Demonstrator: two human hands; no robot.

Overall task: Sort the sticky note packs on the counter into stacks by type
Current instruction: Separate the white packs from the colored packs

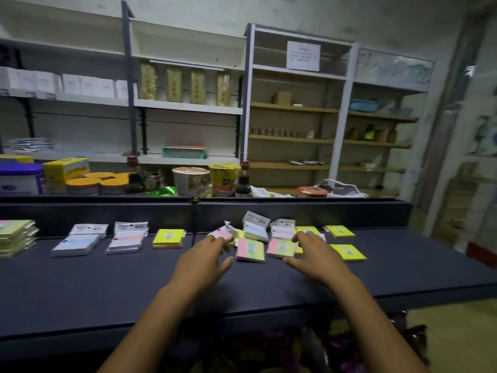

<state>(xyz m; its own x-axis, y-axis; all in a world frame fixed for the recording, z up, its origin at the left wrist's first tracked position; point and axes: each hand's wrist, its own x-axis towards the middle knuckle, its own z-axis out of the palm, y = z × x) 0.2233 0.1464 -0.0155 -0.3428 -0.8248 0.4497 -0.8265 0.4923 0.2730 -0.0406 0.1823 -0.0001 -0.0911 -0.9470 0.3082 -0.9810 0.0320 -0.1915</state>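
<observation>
Nearest, both forearms reach out over the dark counter (107, 286). The left hand (204, 261) hovers with fingers (224, 244) loosely spread, tips at a white-and-pink pack (224, 232) that tilts up at the edge of the unsorted pile; whether it is gripped yet I cannot tell. The right hand (314, 254) is also spread and empty, palm down, just beside a pink-green pack (279, 247).

Between the hands lies another pink-green pack (250, 250), with white packs (255, 227) jumbled behind it and yellow packs (347, 251) to the right. Farther left stand sorted stacks: yellow (168, 238), two white ones (126, 238) and (80, 239), and a tall green stack (16, 236) at the frame edge.

The packs look light, flat and fairly stiff, probably wrapped in slick film, so they may slide when stacked. Best pinched by opposite edges, thumb beneath, rather than pressed from above.
</observation>
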